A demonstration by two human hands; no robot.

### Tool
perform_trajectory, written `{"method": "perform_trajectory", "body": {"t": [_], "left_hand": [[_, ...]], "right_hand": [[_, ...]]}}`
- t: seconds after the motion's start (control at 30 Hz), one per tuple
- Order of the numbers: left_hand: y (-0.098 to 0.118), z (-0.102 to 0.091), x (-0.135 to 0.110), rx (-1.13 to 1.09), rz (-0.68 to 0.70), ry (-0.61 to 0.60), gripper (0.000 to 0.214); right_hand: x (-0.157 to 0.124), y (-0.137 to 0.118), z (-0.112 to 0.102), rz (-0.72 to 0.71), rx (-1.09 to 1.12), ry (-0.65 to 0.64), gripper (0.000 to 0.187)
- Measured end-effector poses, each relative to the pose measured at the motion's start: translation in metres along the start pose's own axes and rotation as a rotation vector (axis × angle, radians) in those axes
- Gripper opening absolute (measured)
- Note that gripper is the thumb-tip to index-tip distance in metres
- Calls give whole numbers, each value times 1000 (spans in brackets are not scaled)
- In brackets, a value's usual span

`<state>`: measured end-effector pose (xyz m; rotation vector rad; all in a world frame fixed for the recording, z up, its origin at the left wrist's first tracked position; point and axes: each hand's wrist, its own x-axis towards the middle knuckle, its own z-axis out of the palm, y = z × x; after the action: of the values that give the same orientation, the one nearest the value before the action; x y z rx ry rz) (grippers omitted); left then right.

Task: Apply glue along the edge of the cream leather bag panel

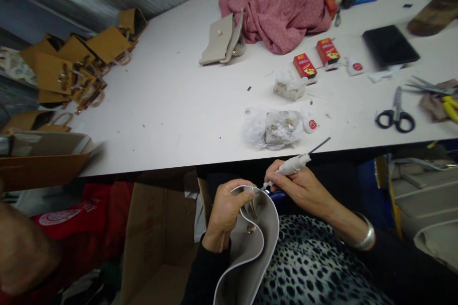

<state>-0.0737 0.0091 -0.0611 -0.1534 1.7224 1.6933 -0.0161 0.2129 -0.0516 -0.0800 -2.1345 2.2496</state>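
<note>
My left hand [223,212] is closed on the upper edge of a beige handbag [270,233], thumb on top. The bag's open side curves in a wave over my lap, and a small round gold fitting [251,229] shows on its inner face. My right hand [311,195] grips a slim tool with a white wrapped handle [294,165]. A thin metal rod sticks out of its back end, while its narrow front tip meets the bag's edge beside my left thumb. Whether the tip goes through the material, I cannot tell.
On the white table [171,109] lie a wrapped block [282,128], red boxes [305,66], black-handled scissors [396,115], another beige bag [220,40] and a pink cloth [275,5]. Several tan bags [53,74] line the left. A co-worker's arm [25,248] and a cardboard box [157,233] are close by.
</note>
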Motion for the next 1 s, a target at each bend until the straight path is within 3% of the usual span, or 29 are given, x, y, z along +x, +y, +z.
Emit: {"method": "perform_trajectory", "body": {"t": [0.23,0.5,1.0], "left_hand": [[-2,-2,-1,-38,23,-7,56],[0,-3,-3,60,27,-16,22],[-5,0,-3,57,49,-65,22]], "right_hand": [[0,-1,-1,-22,-51,-34,30],[1,-2,0,2,-24,-26,30],[1,4,5,8,5,-42,30]]}}
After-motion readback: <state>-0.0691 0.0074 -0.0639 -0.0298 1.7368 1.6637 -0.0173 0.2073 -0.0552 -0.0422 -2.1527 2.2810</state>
